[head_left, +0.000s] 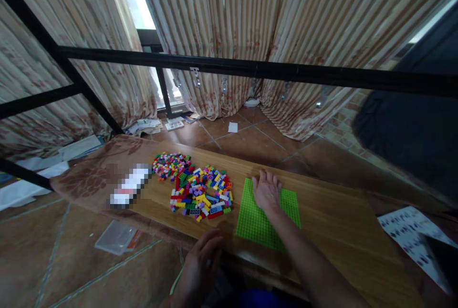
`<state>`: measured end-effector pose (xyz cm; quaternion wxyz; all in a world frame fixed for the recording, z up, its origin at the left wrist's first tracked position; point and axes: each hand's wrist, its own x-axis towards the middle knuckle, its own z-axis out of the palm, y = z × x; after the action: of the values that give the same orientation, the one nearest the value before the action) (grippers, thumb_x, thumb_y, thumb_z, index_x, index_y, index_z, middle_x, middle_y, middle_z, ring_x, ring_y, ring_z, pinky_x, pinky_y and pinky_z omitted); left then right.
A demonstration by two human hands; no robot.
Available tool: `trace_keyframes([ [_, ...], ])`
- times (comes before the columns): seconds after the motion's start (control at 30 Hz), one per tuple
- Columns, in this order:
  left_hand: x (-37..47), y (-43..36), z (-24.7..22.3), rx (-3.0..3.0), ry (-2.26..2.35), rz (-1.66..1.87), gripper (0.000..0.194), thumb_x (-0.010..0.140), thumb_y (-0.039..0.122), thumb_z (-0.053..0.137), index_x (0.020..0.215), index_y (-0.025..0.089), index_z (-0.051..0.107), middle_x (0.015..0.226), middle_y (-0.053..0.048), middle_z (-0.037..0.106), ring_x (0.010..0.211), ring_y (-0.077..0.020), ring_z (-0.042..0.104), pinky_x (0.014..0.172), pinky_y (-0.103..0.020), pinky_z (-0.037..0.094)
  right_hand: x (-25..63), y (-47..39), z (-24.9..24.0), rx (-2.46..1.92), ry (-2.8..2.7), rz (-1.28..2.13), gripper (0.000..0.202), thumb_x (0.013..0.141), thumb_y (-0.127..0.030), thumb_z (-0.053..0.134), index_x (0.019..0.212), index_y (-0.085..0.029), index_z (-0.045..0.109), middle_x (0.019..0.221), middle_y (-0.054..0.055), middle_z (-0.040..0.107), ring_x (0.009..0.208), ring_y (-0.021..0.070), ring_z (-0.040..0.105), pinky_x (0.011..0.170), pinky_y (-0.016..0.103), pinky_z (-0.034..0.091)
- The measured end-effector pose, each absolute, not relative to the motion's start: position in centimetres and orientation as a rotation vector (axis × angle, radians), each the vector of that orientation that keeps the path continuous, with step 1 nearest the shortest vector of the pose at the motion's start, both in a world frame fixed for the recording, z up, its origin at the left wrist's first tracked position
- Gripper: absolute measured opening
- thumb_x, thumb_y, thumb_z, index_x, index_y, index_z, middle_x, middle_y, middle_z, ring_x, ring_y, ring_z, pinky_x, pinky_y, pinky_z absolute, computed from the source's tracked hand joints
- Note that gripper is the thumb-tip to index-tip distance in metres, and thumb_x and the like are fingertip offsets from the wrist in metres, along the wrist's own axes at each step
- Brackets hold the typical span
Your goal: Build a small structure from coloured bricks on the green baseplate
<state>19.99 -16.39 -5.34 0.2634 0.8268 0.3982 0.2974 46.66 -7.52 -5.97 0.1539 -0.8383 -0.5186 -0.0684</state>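
A bright green studded baseplate [250,217] lies on the wooden tabletop. My right hand [266,189] rests on its upper part, fingers stretched toward the far edge and thumb out to the side; no brick shows in it. By the near edge of the table is my left hand [202,260], its fingers loosely bent and apart from the bricks. I see nothing held there, though its palm side is partly hidden. Left of the baseplate lies a loose pile of colourful building bricks [203,196]. Behind that pile is a heap of smaller bricks [171,165].
A blurred white item [130,186] lies at the table's left end, near a brown patterned cloth [86,179]. A clear plastic case [116,237] is on the tiled floor. Black metal bars [250,67] cross beyond the table. A printed sheet [411,239] lies at right.
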Motion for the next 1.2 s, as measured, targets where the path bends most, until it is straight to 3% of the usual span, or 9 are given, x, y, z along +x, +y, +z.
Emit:
trace_keyframes([
  [0.63,17.3,-14.0,-3.9,2.037,1.237,0.786,0.026,0.091,0.020,0.043,0.112,0.021,0.058,0.106,-0.008,0.063,0.095,-0.0175,0.064,0.083,-0.029,0.054,47.5,-7.4,-7.2,-2.410,-1.474,-0.138,0.041,0.094,-0.033,0.034,0.125,-0.013,0.052,0.124,0.016,0.054,0.111,0.0301,0.046,0.089,0.043,0.031],
  [0.9,14.7,-14.3,-3.9,2.023,1.306,0.820,0.024,0.091,0.022,0.044,0.109,0.022,0.059,0.105,-0.007,0.063,0.094,-0.0179,0.063,0.082,-0.030,0.054,48.2,-7.5,-5.2,-2.067,-1.576,-0.211,0.040,0.091,-0.027,0.031,0.116,-0.011,0.058,0.112,0.015,0.061,0.108,0.0256,0.049,0.093,0.040,0.036],
  [1.2,14.0,-12.5,-5.1,2.086,1.428,0.852,0.022,0.088,0.022,0.046,0.106,0.019,0.059,0.102,-0.008,0.064,0.091,-0.0193,0.064,0.082,-0.033,0.054,38.0,-12.6,-5.4,-1.741,-1.735,0.137,0.026,0.090,-0.027,0.042,0.103,-0.021,0.064,0.103,0.007,0.063,0.099,0.0205,0.056,0.087,0.035,0.044],
])
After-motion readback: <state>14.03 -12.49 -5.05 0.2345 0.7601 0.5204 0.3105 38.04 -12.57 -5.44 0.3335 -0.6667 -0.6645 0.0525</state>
